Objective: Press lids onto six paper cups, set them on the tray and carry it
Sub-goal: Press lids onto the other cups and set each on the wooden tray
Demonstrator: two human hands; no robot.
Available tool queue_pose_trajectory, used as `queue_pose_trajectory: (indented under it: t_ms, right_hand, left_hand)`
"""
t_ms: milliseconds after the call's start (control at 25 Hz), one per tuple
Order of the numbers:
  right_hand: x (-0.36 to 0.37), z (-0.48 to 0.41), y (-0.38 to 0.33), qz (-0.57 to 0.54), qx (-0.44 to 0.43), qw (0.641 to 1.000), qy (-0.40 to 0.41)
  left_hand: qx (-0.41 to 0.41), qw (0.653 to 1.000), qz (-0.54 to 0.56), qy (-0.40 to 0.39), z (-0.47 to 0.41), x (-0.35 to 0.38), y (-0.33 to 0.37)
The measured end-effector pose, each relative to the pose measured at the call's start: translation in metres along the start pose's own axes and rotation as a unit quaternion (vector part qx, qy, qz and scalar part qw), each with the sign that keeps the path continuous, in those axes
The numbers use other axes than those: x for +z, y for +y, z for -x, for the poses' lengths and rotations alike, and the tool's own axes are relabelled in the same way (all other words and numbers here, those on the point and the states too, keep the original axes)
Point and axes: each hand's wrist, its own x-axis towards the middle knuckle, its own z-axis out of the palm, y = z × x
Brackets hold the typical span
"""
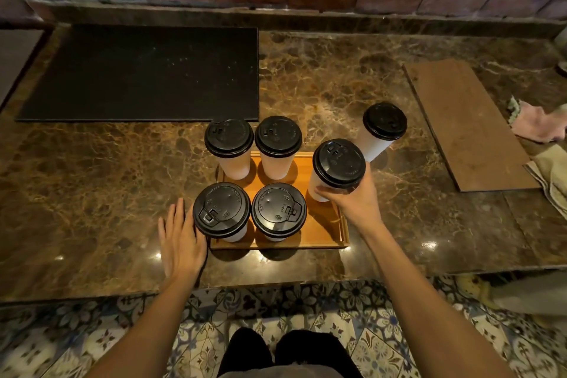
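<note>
The wooden tray [322, 225] sits on the marble counter [92, 178], near its front edge. Four lidded paper cups stand on it in two rows: back-left cup [228, 139], back-right cup [277, 136], front-left cup [221, 209] and front-right cup [278, 209]. They fill the left and middle, and only the right strip is bare.

The right hand [352, 201] wraps its fingers round a fifth cup [339, 163], tilted, with its base over that strip; whether it touches the tray cannot be told. The sixth cup [384, 121] stands on the counter just beyond, off the tray.

The left hand [181, 236] lies flat with straight fingers against the tray's left side.

A black mat [144, 70] lies behind the tray. A wooden board [466, 123] and a pink cloth [537, 123] lie to the right.
</note>
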Motion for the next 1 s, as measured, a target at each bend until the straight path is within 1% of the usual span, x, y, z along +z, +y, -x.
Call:
queue_pose_trajectory:
  t_ms: [80,280,600,1000]
  right_hand:
    - [0.004,-0.003,0.008,0.004,0.009,1.0,-0.004]
    - [0.012,-0.012,0.019,0.021,0.012,1.0,-0.02]
    - [0.013,-0.05,0.017,0.026,-0.011,0.999,-0.041]
    - [0.002,-0.063,0.018,0.031,0.01,0.997,-0.069]
  left_hand:
    - [-0.014,0.999,-0.038,-0.015,-0.003,0.002,0.001]
    - [-0.025,0.999,-0.033,-0.017,-0.006,0.0,0.004]
    - [-0.018,0.996,-0.076,-0.04,-0.004,-0.007,0.008]
    - [-0.012,1.0,-0.021,-0.005,-0.003,-0.011,0.016]
